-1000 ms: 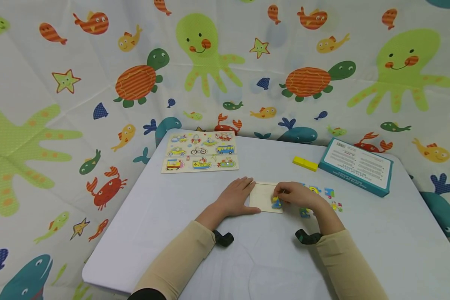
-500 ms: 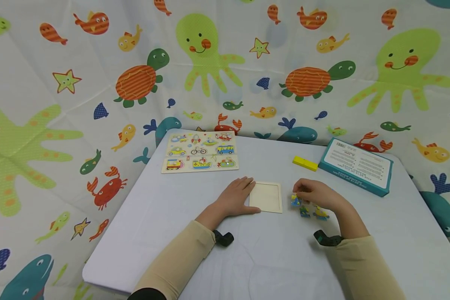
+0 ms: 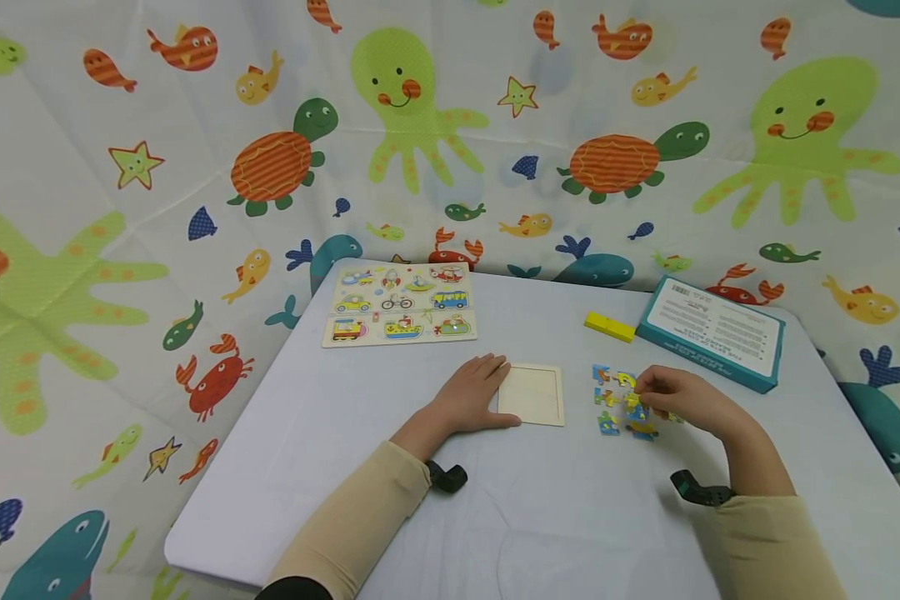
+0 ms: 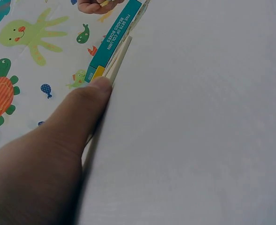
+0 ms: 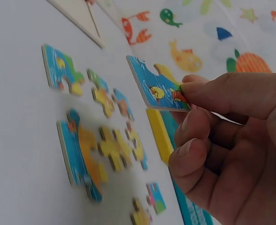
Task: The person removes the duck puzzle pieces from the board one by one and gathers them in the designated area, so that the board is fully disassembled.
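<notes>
A blue jigsaw piece (image 5: 157, 90) with a little yellow on it is pinched at its edge between the thumb and fingertips of the right hand (image 3: 675, 398), lifted just above the table (image 3: 495, 517); the other fingers (image 5: 198, 154) of that hand are curled in under it. Directly below and to the left of this hand lie the loose pieces (image 3: 613, 400), blue and yellow, scattered close together on the white tabletop, a few touching one another; in the right wrist view they (image 5: 93, 140) lie flat, partly blurred. Further left, between the two hands, sits a pale wooden tray (image 3: 531, 394), square and bare inside. The left hand (image 3: 474, 398) lies flat on the table with straight, relaxed fingers resting against the tray's left edge, gripping nothing; the left wrist view shows the thumb (image 4: 88, 105) pressed along the tray's thin side. Beyond the right hand, farther from the person, a yellow block (image 3: 610, 327) lies just beside a teal box (image 3: 712, 333) with printed text on its white face. Beyond the left hand, near the table's far edge, lies a puzzle board (image 3: 399, 303) of small vehicle pictures. A sheet (image 3: 450, 125) printed with octopuses, turtles and fish hangs behind the table.
</notes>
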Tool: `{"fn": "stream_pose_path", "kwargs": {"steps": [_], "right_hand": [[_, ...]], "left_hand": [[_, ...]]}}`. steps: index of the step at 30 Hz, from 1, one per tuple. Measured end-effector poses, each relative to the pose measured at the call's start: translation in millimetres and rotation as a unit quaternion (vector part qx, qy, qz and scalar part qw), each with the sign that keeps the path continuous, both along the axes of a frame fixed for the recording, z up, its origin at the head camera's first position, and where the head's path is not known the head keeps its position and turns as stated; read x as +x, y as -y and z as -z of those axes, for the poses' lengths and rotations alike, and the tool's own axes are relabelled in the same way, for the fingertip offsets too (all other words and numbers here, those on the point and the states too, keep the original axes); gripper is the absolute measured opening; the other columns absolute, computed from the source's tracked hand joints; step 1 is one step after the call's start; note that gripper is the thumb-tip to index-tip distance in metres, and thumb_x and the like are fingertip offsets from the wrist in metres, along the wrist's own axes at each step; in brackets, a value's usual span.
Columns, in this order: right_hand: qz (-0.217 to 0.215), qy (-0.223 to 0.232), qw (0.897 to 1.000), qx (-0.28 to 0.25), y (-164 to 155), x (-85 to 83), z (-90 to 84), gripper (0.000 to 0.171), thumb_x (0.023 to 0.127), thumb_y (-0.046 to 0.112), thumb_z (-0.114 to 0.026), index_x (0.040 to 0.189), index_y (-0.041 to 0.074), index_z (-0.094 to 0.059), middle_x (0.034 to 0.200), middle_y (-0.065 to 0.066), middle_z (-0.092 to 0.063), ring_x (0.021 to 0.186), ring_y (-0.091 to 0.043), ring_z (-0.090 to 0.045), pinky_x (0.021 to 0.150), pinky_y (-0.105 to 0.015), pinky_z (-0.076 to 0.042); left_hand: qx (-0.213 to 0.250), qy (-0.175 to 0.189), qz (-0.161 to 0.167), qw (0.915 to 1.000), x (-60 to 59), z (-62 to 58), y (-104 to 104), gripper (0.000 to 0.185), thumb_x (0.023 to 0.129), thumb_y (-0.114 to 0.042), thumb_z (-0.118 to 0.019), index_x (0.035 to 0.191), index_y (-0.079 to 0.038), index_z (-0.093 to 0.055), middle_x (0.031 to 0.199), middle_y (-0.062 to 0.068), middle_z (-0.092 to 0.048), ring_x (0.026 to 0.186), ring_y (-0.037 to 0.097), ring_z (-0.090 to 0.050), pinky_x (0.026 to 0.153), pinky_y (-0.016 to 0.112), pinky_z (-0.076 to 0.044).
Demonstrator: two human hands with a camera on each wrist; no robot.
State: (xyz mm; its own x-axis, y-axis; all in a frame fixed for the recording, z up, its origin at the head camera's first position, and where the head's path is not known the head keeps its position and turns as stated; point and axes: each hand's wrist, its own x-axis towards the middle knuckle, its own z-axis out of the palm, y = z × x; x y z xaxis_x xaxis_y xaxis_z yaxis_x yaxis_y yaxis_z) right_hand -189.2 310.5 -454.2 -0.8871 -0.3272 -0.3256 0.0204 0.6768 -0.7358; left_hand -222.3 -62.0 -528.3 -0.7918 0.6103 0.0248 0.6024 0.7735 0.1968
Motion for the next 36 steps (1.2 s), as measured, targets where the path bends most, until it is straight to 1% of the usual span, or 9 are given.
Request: {"fn": "stream_pose_path", "kwargs": {"steps": [4, 8, 13, 17, 21, 30, 36], "right_hand": [[0.012, 0.009, 1.0, -0.003, -16, 4.9, 3.1, 0.03, 0.089, 0.035, -0.058, 0.103, 0.009, -0.055, 0.083, -0.013, -0.054, 0.074, -0.024, -0.054, 0.063, -0.033, -0.045], [0.021, 0.018, 1.0, 0.006, -33, 11.4, 7.2, 0.033, 0.088, 0.037, -0.059, 0.104, 0.009, -0.055, 0.083, -0.013, -0.055, 0.077, -0.023, -0.054, 0.065, -0.032, -0.044], [0.029, 0.023, 0.999, 0.015, -47, 17.7, 12.1, 0.036, 0.087, 0.039, -0.059, 0.104, 0.008, -0.055, 0.08, -0.012, -0.054, 0.077, -0.021, -0.053, 0.064, -0.03, -0.043], [0.042, 0.036, 0.998, 0.016, -52, 20.7, 14.8, 0.038, 0.087, 0.039, -0.059, 0.105, 0.006, -0.055, 0.08, -0.012, -0.053, 0.076, -0.02, -0.053, 0.062, -0.029, -0.043], [0.048, 0.043, 0.998, 0.021, -56, 21.8, 18.8, 0.038, 0.086, 0.039, -0.06, 0.105, 0.006, -0.056, 0.086, -0.011, -0.056, 0.075, -0.019, -0.053, 0.061, -0.028, -0.044], [0.046, 0.039, 0.997, 0.038, -58, 23.1, 23.3, 0.033, 0.087, 0.037, -0.06, 0.102, 0.007, -0.058, 0.087, -0.009, -0.057, 0.074, -0.018, -0.053, 0.06, -0.026, -0.044], [0.043, 0.033, 0.997, 0.046, -59, 22.8, 24.8, 0.033, 0.087, 0.038, -0.06, 0.102, 0.008, -0.059, 0.088, -0.009, -0.058, 0.075, -0.016, -0.053, 0.06, -0.026, -0.044]], "left_hand": [[-0.002, 0.0, 0.001, 1.0, -0.3, 1.0, 0, 0.104, 0.069, -0.086, -0.032, 0.148, -0.019, -0.02, 0.153, -0.002, -0.02, 0.143, 0.017, -0.013, 0.118, 0.035, -0.012], [0.001, 0.0, 0.005, 1.0, -0.3, 1.4, 0, 0.104, 0.069, -0.086, -0.032, 0.148, -0.018, -0.02, 0.153, -0.001, -0.02, 0.143, 0.017, -0.013, 0.118, 0.035, -0.012], [-0.004, -0.002, 0.004, 1.0, -0.7, 1.1, 0, 0.105, 0.069, -0.086, -0.031, 0.148, -0.018, -0.02, 0.153, -0.002, -0.02, 0.143, 0.017, -0.013, 0.118, 0.035, -0.012], [-0.004, -0.002, 0.004, 1.0, -1.0, 1.1, 0, 0.104, 0.069, -0.086, -0.032, 0.148, -0.018, -0.02, 0.153, -0.002, -0.02, 0.143, 0.017, -0.013, 0.118, 0.035, -0.012], [0.0, 0.0, 0.004, 1.0, -0.7, 0.9, 0, 0.104, 0.069, -0.086, -0.033, 0.147, -0.018, -0.021, 0.153, -0.002, -0.02, 0.142, 0.017, -0.014, 0.118, 0.035, -0.013], [-0.002, -0.004, 0.007, 1.0, -0.5, 1.9, 0, 0.104, 0.069, -0.086, -0.032, 0.148, -0.018, -0.02, 0.153, -0.002, -0.02, 0.143, 0.017, -0.013, 0.118, 0.035, -0.013], [0.003, -0.002, 0.007, 1.0, -0.7, 1.0, 0, 0.104, 0.069, -0.085, -0.034, 0.147, -0.018, -0.022, 0.153, -0.002, -0.021, 0.142, 0.017, -0.014, 0.118, 0.035, -0.013]]}}
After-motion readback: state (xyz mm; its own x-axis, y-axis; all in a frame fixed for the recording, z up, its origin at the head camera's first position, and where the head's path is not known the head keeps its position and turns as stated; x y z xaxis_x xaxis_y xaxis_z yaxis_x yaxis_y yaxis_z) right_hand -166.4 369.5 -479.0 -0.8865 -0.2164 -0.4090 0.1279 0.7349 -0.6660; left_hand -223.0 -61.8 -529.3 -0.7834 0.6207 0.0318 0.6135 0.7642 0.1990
